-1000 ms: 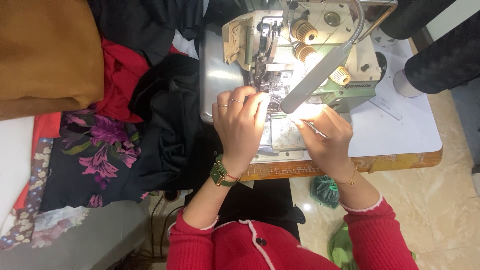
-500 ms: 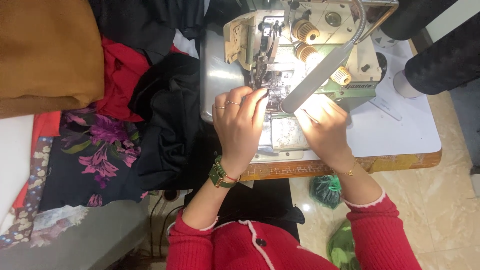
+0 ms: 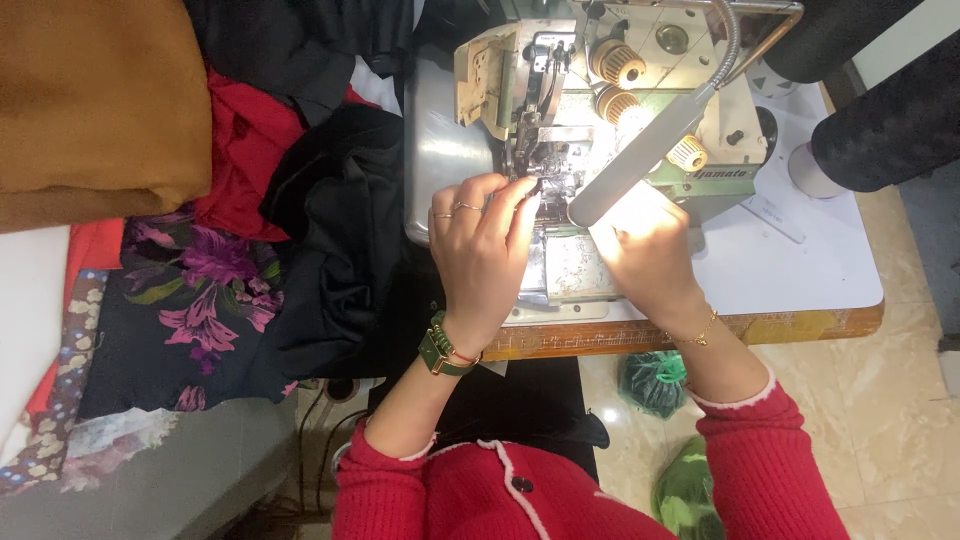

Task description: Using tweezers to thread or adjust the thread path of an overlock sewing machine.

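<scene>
1. My left hand (image 3: pixel 480 255) is up at the needle part (image 3: pixel 535 165) of the overlock sewing machine (image 3: pixel 600 110). The fingertips (image 3: pixel 522 192) are pinched together right at the little metal foot. I think they hold a thread or a tiny bit of cloth, but it is too small for me to tell which

2. My right hand (image 3: pixel 645 250) lies in the bright spot under the lamp bar (image 3: pixel 650 150). The light is so strong that I cannot tell if this hand is open or closed, or if it holds something

3. Both hands rest over the flat metal plate (image 3: pixel 570 270) at the front of the machine, close to each other but not touching

4. I see no cloth lying under the foot, so I judge that no sewing is going on at this moment. It looks like the machine is being made ready, maybe threaded or cleared at the needle

5. A heap of black cloth (image 3: pixel 340 230) sits just left of the machine, touching its side. It does not look fed in yet, so I think that work is left to do

6. More cloth waits further left: a red piece (image 3: pixel 245 150), a dark flowered piece (image 3: pixel 190 300) and a brown folded stack (image 3: pixel 95 100)

7. The machine stands on a white table with a wooden edge (image 3: pixel 790 325), and my green wristwatch (image 3: pixel 437 350) is on my left arm
</scene>
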